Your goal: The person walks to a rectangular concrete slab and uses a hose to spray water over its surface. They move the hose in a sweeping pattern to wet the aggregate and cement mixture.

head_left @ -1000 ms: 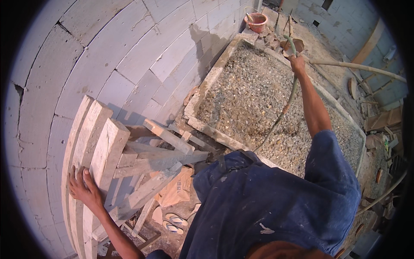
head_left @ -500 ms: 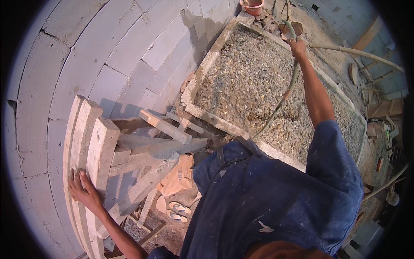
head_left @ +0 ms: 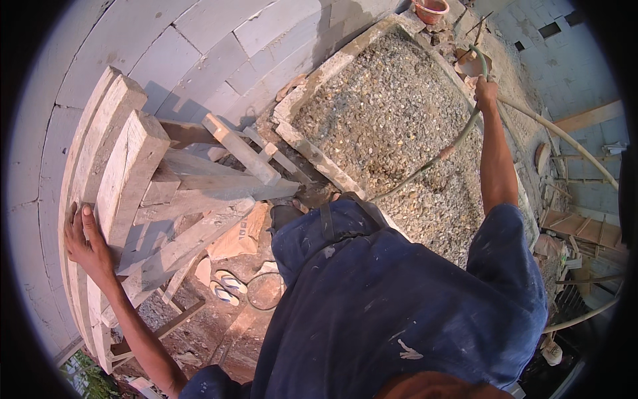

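Note:
My left hand (head_left: pixel 90 247) lies on thick wooden planks (head_left: pixel 127 186) at the left, fingers stretched out along their edges. These planks belong to a timber scaffold standing beside the block wall. My right arm reaches far out to the right, and my right hand (head_left: pixel 486 93) is closed round a green hose (head_left: pixel 460 137). A short end of the hose curves up past my fist. The rest hangs down over a bed of gravel (head_left: pixel 372 100) framed by a concrete rim; no water can be made out.
Grey block wall (head_left: pixel 219 60) runs along the left and back. A reddish bucket (head_left: pixel 432 10) stands beyond the gravel. Sandals (head_left: pixel 228 287) and a brown paper sack (head_left: pixel 238 234) lie on the ground below. A long pole (head_left: pixel 565 136) slants across the right.
My view has shifted, so the scaffold sits further left and more ground shows below it. Both hands keep their places on the planks and the hose.

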